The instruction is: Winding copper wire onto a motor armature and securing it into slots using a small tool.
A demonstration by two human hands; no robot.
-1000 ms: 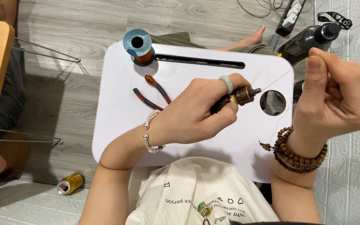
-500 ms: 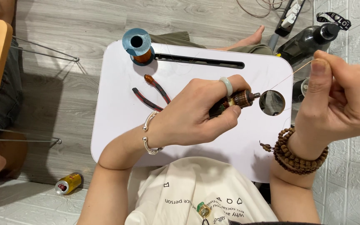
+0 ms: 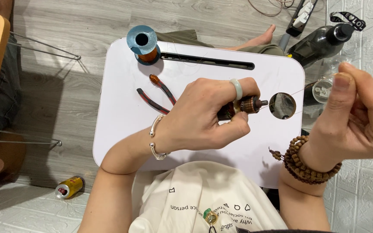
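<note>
A person seated at a white lap table [image 3: 121, 129] is winding fine copper wire [image 3: 296, 92] onto a small motor rotor [image 3: 242, 105]. The left hand [image 3: 203, 118] is clenching around the rotor's dark body, a pale ring on one finger, holding it just above the table beside the round hole [image 3: 282, 105]. The right hand [image 3: 359, 118] is pinching the wire between thumb and fingertips, off the table's right edge and well apart from the rotor.

Compared with a second ago, the right hand is sitting a little higher and farther out, and the strand between the two hands is running tauter — a judgement that the slack is being drawn out so the turn beds down on the rotor. The left hand is holding much the same grip and place as before.

The rotor's long axis is lying nearly level, running left to right across the table, its thin shaft tip pointing right toward the hole and the pulling hand. The wire is leaving it on that same side, rising gently to the right.

Elsewhere on the table, red-handled pliers [image 3: 158, 95] are lying untouched left of the hand, and a blue spool of copper wire [image 3: 142, 45] is standing at the far corner — beside a long slot [image 3: 208, 61]. A drink can [image 3: 69, 187] is lying on the floor.
</note>
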